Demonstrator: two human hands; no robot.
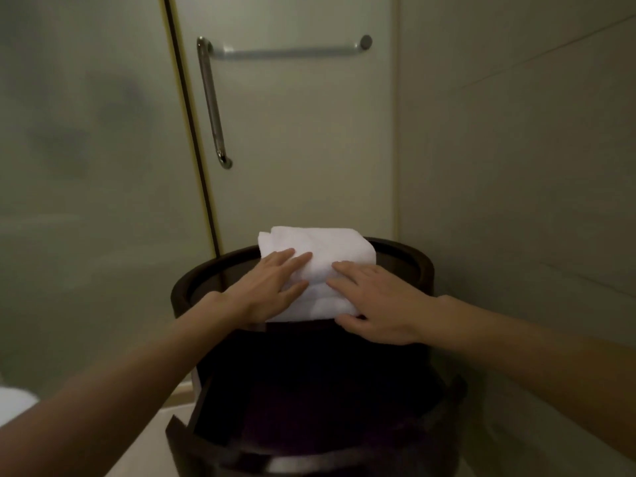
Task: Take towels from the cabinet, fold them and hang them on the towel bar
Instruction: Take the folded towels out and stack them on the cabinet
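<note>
One left hand (pixel 272 287), one right hand (pixel 375 304), both flat on one towel (pixel 320 249), one cabinet (pixel 414 266)

Dim, greenish light all over here. Across the left of the frame, a frosted glass panel (pixel 86 149) with hazy dark shapes behind it. A dark upright strip (pixel 187 115) divides it from the pale door (pixel 303 160) in the upper middle, and a shiny metal vertical handle (pixel 211 101) sits on that door's left side. On the right of the frame, a plain wall (pixel 516 160) with thin seam lines (pixel 537 57) running across it. Lower left, pale floor (pixel 148 456) and a white rounded something (pixel 13 402), too cropped to identify.
</note>
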